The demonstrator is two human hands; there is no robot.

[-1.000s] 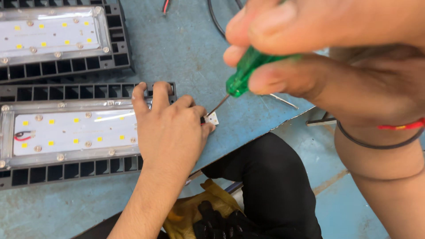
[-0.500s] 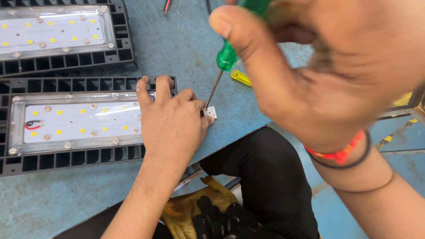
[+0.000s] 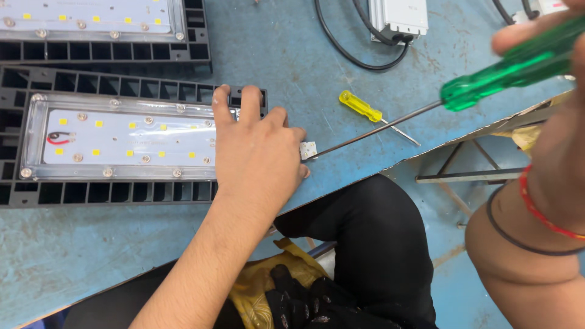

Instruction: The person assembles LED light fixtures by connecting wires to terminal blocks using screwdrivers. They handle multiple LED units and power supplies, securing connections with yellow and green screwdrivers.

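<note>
From the head view, the left hand [image 3: 259, 146] lies flat and spread over the right end of the LED floodlight panel [image 3: 122, 143], pressing it against the blue table [image 3: 292, 67] rather than closing around anything. Just past its fingertips sits a small white bracket [image 3: 308, 150], and the tip of the green-handled screwdriver [image 3: 518, 64] meets it there. The right hand [image 3: 560, 91] is clenched around that green handle, up at the right edge of the view.

The panel looks stiff and fairly heavy, a black finned metal housing with a glass or clear cover over the yellow LEDs; I would judge the cover the fragile part and the finned edges the safer place to take hold. The bracket seems light and likely to skid unless pinned.

A yellow screwdriver [image 3: 361, 106] lies loose just beyond the left hand, between both hands. A second floodlight panel [image 3: 103, 27] rests farther away, and a grey driver box [image 3: 399, 15] with black cable sits beyond the yellow tool. No containers show.
</note>
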